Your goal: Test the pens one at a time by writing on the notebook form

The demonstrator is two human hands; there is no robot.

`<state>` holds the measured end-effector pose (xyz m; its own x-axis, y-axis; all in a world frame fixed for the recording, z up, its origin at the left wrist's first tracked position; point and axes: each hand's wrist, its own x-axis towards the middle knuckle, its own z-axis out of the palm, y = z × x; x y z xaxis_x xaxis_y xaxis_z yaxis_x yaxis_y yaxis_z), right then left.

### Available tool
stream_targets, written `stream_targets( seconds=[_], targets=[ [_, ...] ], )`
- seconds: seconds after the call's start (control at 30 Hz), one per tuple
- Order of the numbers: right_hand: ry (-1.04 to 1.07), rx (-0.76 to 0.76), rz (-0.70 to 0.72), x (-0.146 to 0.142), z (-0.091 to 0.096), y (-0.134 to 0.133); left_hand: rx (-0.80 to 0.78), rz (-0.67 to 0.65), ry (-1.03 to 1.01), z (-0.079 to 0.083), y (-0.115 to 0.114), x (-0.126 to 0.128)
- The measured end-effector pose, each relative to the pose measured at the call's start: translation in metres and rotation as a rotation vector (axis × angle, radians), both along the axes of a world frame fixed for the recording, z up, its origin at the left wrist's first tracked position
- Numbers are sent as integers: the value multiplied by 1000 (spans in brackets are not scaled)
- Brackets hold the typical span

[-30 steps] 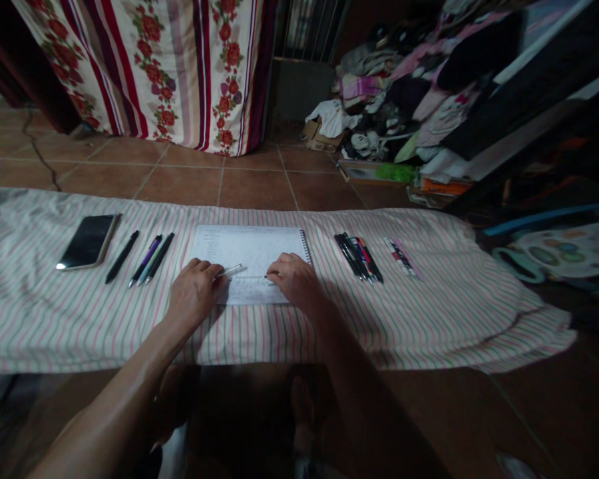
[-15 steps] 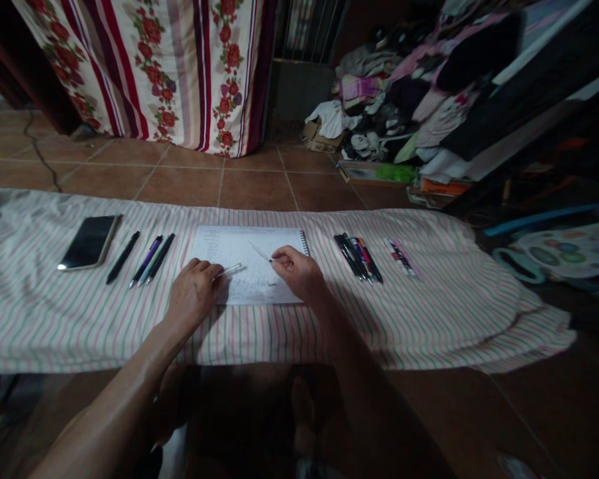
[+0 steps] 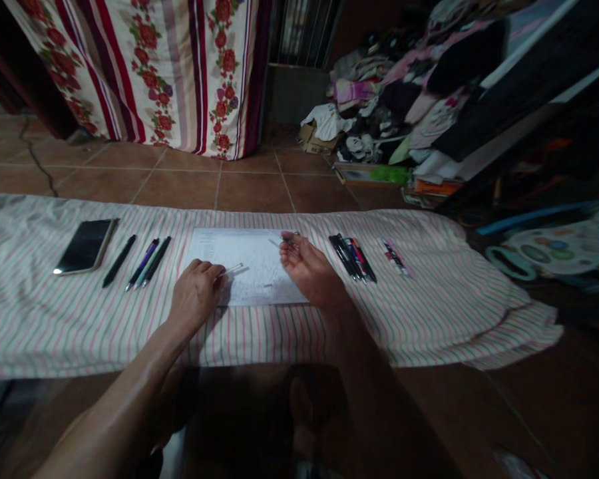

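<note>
My left hand (image 3: 198, 289) rests on the left part of an open spiral notebook (image 3: 249, 249), its fingers closed on a clear pen barrel (image 3: 233, 269) that points right. Over the notebook's right side, my right hand (image 3: 313, 271) is turned with the palm partly up. Its fingertips pinch a thin pen part with a dark end (image 3: 288, 237); the fingers hide much of it. A small grey piece (image 3: 268, 285) lies on the page between the hands. Handwriting covers the page, too small to read.
Left of the notebook lie several pens (image 3: 148, 264) and a phone (image 3: 86, 246). To its right are a row of pens (image 3: 352, 258) and a pink-and-black patterned item (image 3: 397, 258). All rest on a striped cloth (image 3: 279, 332). Beyond are a floral curtain (image 3: 180, 80) and heaped clothes (image 3: 394, 93).
My right hand has moved slightly right and up and rolled palm-up, still pinching the thin pen part. My left hand keeps its hold on the clear barrel.
</note>
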<state>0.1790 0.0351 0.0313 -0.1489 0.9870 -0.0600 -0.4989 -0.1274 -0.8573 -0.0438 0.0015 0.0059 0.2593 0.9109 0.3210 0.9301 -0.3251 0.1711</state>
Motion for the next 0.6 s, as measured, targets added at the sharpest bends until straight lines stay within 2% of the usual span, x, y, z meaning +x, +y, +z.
stream_targets(
  seconds=[0.1,0.23,0.33,0.47,0.6],
  targets=[
    [-34,66,-43,2,1,-1,28,-6,-13,-1,0,3],
    [-64,140,-167,3,-5,1,80,-11,-89,-3,1,7],
    [-87,146,-227,4,-6,1,103,-15,-142,-3,1,11],
    [-172,143,-253,3,-4,-3,134,-30,-167,-2,1,16],
    [-315,223,-360,-1,-3,-7,140,-42,-164,-3,1,20]
  ],
)
